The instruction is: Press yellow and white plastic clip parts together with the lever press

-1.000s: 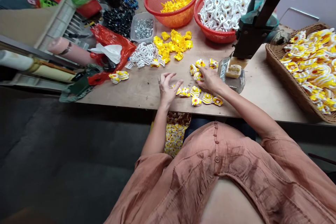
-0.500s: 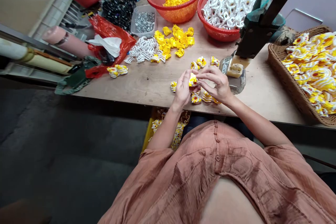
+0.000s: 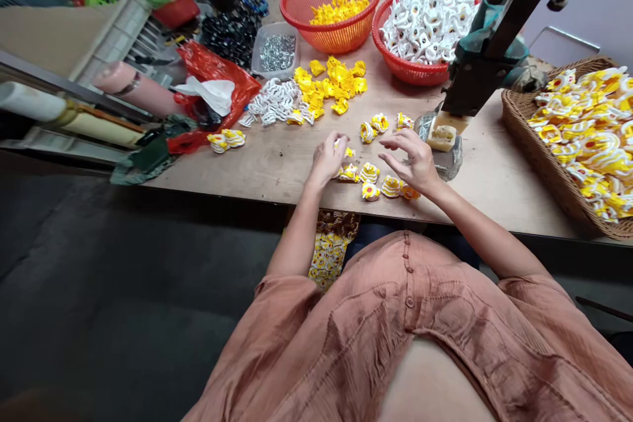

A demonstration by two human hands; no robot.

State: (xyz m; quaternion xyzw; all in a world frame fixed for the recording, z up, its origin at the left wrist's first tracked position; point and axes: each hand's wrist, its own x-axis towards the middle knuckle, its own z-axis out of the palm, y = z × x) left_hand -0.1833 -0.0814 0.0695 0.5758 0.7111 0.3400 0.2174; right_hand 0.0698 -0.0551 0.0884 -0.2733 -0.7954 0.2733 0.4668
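Left hand (image 3: 327, 158) is right by a yellow-and-white plastic piece (image 3: 350, 152) at the wooden worktop (image 3: 257, 168), can't tell if it's pinched. Right hand (image 3: 414, 159) has its fingers apart, nothing between. Piece looks light, stiffish, maybe slick; I'd grab it by its outer sides.

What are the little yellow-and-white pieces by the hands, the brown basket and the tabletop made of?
The yellow-and-white pieces look like moulded plastic: slightly shiny and crisply coloured, though rubber is possible. The brown basket seems wicker, with a visible weave; woven plastic could look alike. The tabletop looks like wood or plywood, matt and pale brown with faint grain.
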